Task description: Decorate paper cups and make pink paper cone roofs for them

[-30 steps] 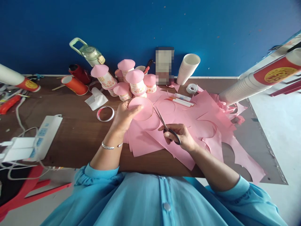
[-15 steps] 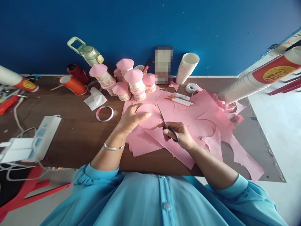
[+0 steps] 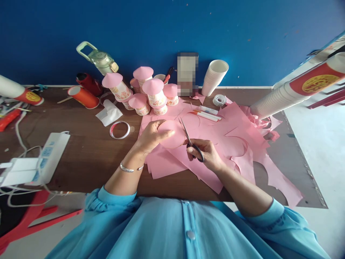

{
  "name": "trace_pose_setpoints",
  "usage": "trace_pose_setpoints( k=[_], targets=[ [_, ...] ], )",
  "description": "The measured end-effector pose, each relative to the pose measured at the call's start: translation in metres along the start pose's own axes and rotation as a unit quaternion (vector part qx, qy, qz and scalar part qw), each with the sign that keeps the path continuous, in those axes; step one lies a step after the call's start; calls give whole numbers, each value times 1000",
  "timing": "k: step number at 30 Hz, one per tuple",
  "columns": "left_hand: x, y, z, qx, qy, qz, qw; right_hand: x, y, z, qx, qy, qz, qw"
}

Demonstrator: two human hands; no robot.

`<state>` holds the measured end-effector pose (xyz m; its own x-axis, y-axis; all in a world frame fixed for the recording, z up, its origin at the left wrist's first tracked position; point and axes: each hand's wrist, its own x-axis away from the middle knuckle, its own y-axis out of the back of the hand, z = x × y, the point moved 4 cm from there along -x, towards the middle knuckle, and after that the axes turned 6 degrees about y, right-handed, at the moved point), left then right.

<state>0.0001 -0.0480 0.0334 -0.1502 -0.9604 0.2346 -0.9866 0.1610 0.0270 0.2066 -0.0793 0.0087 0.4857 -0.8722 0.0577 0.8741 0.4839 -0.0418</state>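
Wall (image 3: 129,28) at 12. Off the disc (image 3: 174,139) I see cups (image 3: 157,99) at 11, stacked cups (image 3: 214,80) 1, pens (image 3: 207,115) on paper (image 3: 215,131) 2, tape ring (image 3: 120,137) 9.

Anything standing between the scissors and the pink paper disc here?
Nothing visible does: the scissors in the right hand are close beside the edge of the pink paper disc that the left hand holds, though whether they touch it is unclear.

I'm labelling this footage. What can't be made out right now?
In the head view:
Left hand: some fingers hidden beneath the pink disc.
Upright panel: front blurred by pixelation.
Rear pink-roofed cup: mostly hidden behind the nearer cups.
Cup stack at right: far end cut off by the right edge.
Power strip: markings too small to read.
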Motion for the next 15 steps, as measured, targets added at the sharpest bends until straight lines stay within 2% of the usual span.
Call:
trace_pose_setpoints(
  k=[15],
  targets=[
    [0,1,-1,1,3,11,1000,0,-1,-2,-6,12,9,1000]
  ],
)
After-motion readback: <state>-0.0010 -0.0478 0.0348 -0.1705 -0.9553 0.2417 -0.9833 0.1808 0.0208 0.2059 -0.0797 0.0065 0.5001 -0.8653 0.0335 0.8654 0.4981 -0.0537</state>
